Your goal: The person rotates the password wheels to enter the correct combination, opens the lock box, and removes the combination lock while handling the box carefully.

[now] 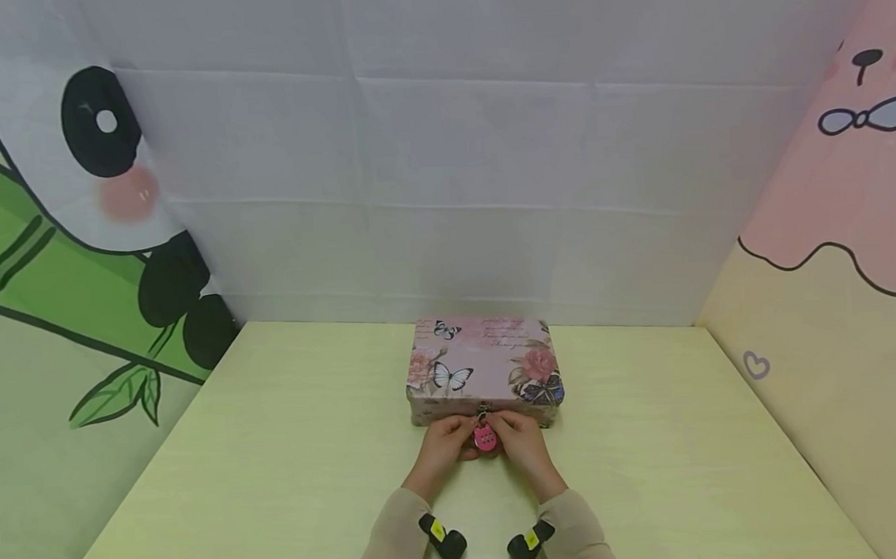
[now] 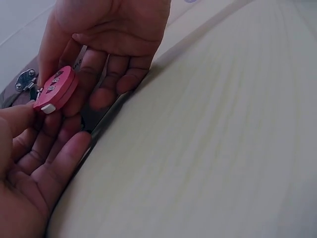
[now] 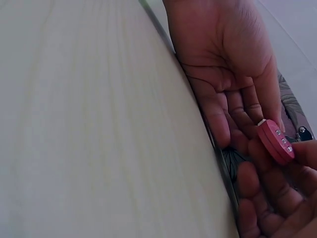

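Note:
A pink combination padlock with small number dials and a white button hangs at the front of a flower-and-butterfly box. Its shackle is at the metal clasp; whether it is locked I cannot tell. From the left side, my left hand pinches the padlock near its top, fingers curled beneath. My right hand grips it from the other side, thumb near the shackle. In the right wrist view the padlock sits between both hands, and fingers partly cover the box front.
The box stands toward the back of a pale wooden table, lid down. Behind it hangs a creased white sheet. Cartoon-printed panels flank the table left and right. A black strapped device is on each wrist.

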Available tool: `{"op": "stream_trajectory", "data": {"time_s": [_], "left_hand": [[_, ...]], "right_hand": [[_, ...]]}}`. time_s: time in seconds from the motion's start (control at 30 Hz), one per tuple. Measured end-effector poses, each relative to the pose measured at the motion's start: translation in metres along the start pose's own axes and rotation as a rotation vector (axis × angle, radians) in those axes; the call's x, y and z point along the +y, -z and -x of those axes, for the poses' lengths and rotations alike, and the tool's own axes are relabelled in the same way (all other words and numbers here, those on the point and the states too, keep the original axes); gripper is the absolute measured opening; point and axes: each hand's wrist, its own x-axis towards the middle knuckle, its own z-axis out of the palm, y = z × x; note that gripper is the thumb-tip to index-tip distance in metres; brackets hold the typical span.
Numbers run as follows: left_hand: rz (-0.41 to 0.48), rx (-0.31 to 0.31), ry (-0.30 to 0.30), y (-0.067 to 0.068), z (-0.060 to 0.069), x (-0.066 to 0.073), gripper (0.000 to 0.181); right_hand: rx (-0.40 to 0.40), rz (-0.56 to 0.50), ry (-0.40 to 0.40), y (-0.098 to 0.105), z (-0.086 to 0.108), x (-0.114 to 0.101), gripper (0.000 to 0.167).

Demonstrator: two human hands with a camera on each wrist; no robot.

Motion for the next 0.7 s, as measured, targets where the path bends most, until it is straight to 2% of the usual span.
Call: {"op": "stream_trajectory", "data": {"time_s": [0.1, 0.17, 0.33, 0.4, 0.7], "left_hand": [[0.015, 0.006, 0.0, 0.0006, 0.0006, 0.0003, 0.029], [0.03, -0.007, -0.013, 0.0009, 0.0059, 0.0089, 0.026], [0.073, -0.039, -0.019, 0.0028, 0.0059, 0.0086, 0.02], [0.08, -0.038, -0.008, 0.0037, 0.0007, 0.0, 0.021], [0.074, -0.031, -0.013, 0.0042, 0.0014, 0.0003, 0.02]], "right_hand": [[0.008, -0.013, -0.005, -0.0006, -0.0001, 0.0, 0.022], [0.014, -0.007, -0.001, -0.0008, 0.0, -0.0006, 0.023], [0.015, -0.02, -0.001, -0.0006, -0.0001, -0.0008, 0.022], [0.015, -0.034, -0.01, -0.0004, -0.0003, -0.0002, 0.021], [0.021, -0.038, 0.0, 0.0013, -0.0006, 0.0019, 0.02]]}}
